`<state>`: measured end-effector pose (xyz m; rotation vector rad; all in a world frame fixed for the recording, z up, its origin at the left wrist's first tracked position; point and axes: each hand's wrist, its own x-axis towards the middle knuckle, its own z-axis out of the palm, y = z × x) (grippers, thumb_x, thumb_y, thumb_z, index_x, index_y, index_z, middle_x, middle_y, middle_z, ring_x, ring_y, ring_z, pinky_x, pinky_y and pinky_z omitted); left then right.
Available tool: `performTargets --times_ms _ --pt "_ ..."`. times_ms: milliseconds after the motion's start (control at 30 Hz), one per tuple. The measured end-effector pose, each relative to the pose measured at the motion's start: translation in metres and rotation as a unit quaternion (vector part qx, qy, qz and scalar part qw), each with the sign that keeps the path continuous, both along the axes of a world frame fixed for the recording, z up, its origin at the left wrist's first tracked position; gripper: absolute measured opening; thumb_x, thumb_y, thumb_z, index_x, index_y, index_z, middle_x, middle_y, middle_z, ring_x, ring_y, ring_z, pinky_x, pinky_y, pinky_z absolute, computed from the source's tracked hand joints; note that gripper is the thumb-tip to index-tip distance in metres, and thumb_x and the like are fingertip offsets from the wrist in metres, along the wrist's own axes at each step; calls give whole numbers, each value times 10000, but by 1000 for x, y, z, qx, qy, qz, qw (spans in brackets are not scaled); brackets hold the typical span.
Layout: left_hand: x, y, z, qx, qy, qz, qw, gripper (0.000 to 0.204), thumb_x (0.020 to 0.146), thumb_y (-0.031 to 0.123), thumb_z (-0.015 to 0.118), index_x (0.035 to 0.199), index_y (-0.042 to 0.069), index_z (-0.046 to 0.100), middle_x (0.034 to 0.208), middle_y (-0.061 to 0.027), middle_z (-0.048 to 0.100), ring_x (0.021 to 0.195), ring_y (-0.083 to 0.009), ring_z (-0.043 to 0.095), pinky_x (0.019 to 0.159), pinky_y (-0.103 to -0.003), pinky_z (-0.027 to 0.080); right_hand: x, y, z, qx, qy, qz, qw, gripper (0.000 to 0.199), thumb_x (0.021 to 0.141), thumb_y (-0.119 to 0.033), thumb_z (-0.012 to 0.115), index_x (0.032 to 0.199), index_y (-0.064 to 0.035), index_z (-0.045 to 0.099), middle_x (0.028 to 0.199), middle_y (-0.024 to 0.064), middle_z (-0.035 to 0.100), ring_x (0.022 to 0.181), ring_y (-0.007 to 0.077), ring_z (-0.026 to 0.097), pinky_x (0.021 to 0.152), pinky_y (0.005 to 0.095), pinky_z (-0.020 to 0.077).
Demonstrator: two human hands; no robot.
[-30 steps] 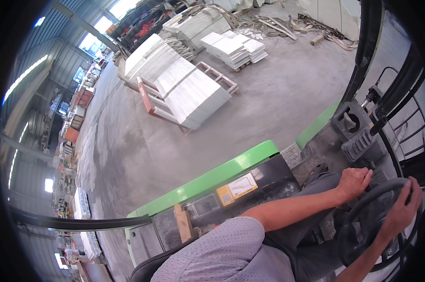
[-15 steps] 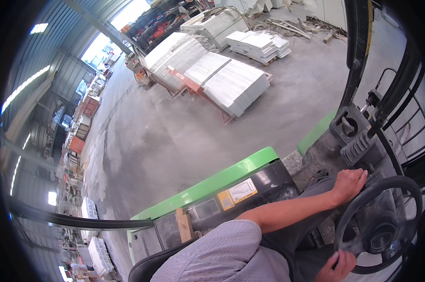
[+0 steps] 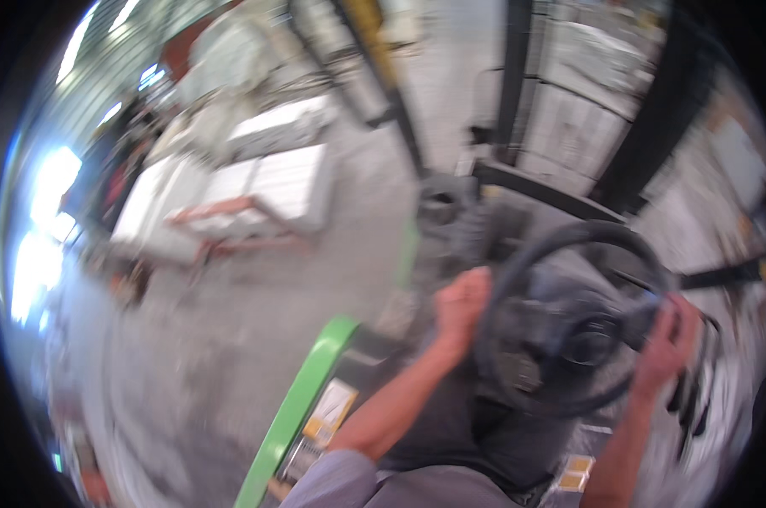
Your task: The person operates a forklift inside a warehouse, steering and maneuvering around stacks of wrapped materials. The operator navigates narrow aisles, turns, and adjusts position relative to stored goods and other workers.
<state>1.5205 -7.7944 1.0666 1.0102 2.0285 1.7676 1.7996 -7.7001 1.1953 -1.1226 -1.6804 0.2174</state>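
Between my hands is a dark steering wheel (image 3: 590, 340) with a round hub. My left hand (image 3: 464, 303) is closed just beside the rim's left side; whatever it may hold is hidden. At the right side of the rim, my right hand (image 3: 668, 343) has its fingers curled round the wheel. The picture is smeared by motion, so finger details are soft. Several black levers (image 3: 696, 391) stand just past my right hand.
Dark mast uprights (image 3: 516, 80) rise ahead, with large pale blocks (image 3: 569, 127) behind them. A green body panel (image 3: 294, 406) curves along my left. Farther left, stacks of white slabs (image 3: 290, 182) sit by a reddish frame (image 3: 231, 212) on the grey floor.
The view has swung right, bringing the mast and levers into sight. My right hand has gone from the wheel's lower left to its right side. My left hand stays closed near the rim.
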Motion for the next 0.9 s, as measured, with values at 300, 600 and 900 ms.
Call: performTargets --times_ms 300,600,900 --pt "-18 -209 62 -84 -2 -43 996 431 1057 317 501 804 -9 624 758 -220 661 670 -402 626 641 -481 489 -28 -231 68 88 -39 -47 994 95 887 29 683 973 -10 696 927 126 660 818 275 648 722 360 521" --pt "-22 -437 4 -35 -99 -110 988 365 1054 305 562 911 -5 689 805 -146 693 691 -208 569 649 -407 494 -7 -481 1 14 -12 -106 994 101 930 -6 674 1028 -28 689 972 96 659 872 236 636 780 340 521" --pt "-16 -488 3 22 95 -32 995 333 1010 243 612 754 31 594 711 -225 624 681 -462 623 586 -543 472 28 -549 -9 9 -133 -168 977 269 1069 -199 588 1195 8 705 1160 153 695 1093 277 647 976 381 498"
